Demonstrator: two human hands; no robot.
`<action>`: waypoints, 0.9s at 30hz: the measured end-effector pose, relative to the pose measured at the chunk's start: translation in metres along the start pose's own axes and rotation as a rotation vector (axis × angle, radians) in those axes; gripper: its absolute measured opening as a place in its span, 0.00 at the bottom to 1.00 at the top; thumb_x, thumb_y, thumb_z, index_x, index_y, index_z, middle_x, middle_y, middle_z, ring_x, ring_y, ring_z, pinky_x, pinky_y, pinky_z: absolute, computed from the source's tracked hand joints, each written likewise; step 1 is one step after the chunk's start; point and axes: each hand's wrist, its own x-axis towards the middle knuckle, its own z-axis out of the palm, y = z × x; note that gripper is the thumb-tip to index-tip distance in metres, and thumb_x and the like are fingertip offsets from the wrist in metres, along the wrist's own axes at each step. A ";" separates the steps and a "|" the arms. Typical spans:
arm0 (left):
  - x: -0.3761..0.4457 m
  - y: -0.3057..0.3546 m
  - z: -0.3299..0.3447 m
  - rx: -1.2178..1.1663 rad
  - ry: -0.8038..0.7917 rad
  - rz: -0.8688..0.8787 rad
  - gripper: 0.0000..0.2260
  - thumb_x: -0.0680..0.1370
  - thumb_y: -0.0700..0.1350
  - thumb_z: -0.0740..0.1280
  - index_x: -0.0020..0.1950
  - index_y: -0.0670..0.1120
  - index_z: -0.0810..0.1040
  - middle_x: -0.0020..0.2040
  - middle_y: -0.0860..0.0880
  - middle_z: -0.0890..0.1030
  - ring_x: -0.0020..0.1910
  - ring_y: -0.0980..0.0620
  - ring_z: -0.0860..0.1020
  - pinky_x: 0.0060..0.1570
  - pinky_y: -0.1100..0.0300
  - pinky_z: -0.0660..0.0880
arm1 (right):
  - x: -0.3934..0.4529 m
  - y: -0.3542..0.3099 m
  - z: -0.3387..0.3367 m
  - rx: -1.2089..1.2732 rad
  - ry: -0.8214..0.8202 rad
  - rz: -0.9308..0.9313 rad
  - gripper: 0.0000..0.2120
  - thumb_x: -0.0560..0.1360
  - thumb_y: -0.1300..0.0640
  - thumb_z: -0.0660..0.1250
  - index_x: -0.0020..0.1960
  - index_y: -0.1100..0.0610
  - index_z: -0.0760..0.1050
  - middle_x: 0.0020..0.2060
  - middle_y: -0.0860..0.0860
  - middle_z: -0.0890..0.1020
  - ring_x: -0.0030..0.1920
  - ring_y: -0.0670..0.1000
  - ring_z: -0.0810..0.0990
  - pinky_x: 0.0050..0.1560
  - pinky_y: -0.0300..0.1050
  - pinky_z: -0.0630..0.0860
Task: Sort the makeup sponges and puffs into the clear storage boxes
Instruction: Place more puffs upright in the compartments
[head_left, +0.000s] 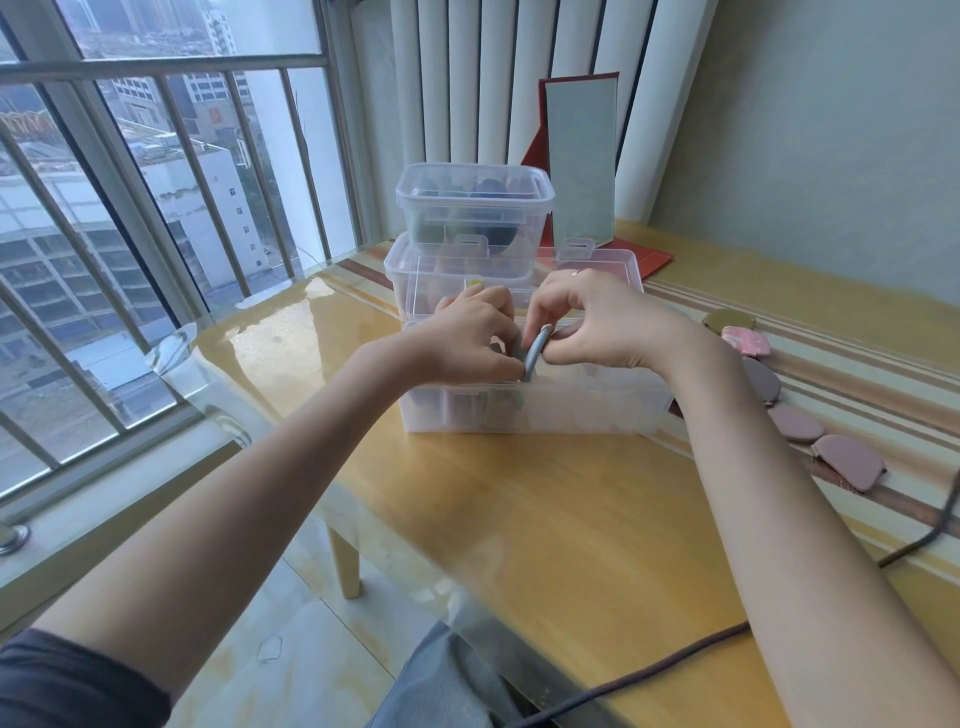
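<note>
A clear storage box (582, 410) stands open on the table, its lid (613, 270) tipped up behind it. Over its left part, my left hand (467, 338) and my right hand (602, 325) both pinch a grey-blue puff (535, 353), held on edge above the opening. Dark and pinkish puffs show dimly through the box's front wall. Behind it stand two stacked clear boxes, the upper one (472, 208) holding dark sponges. A row of several puffs lies on the table to the right, from a marbled pink puff (748, 340) to a mauve puff (849, 460).
A red-framed mirror (582, 161) stands against the curtain behind the boxes. A dark cable (675, 670) runs along the table's near right edge. A window with metal bars (156, 208) fills the left side. The striped cloth (857, 374) covers the table's right part.
</note>
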 end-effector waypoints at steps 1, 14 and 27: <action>-0.001 0.000 0.000 -0.005 0.006 -0.003 0.20 0.64 0.62 0.59 0.42 0.50 0.80 0.49 0.49 0.69 0.54 0.49 0.66 0.55 0.52 0.64 | 0.000 0.000 0.000 -0.012 -0.007 0.001 0.10 0.67 0.64 0.72 0.41 0.49 0.82 0.45 0.46 0.78 0.48 0.48 0.79 0.54 0.54 0.79; -0.003 -0.001 -0.003 -0.309 0.084 -0.024 0.07 0.68 0.46 0.69 0.44 0.47 0.79 0.43 0.49 0.75 0.44 0.49 0.72 0.43 0.56 0.69 | 0.007 -0.011 0.007 -0.214 -0.025 -0.042 0.14 0.71 0.67 0.66 0.43 0.48 0.81 0.45 0.44 0.76 0.44 0.48 0.74 0.52 0.52 0.77; -0.002 -0.003 -0.004 -0.350 0.191 -0.126 0.09 0.70 0.36 0.64 0.41 0.42 0.84 0.38 0.42 0.82 0.41 0.44 0.78 0.43 0.50 0.76 | 0.000 -0.020 0.003 -0.171 -0.097 0.068 0.15 0.75 0.63 0.62 0.44 0.45 0.82 0.38 0.42 0.79 0.38 0.42 0.76 0.34 0.35 0.69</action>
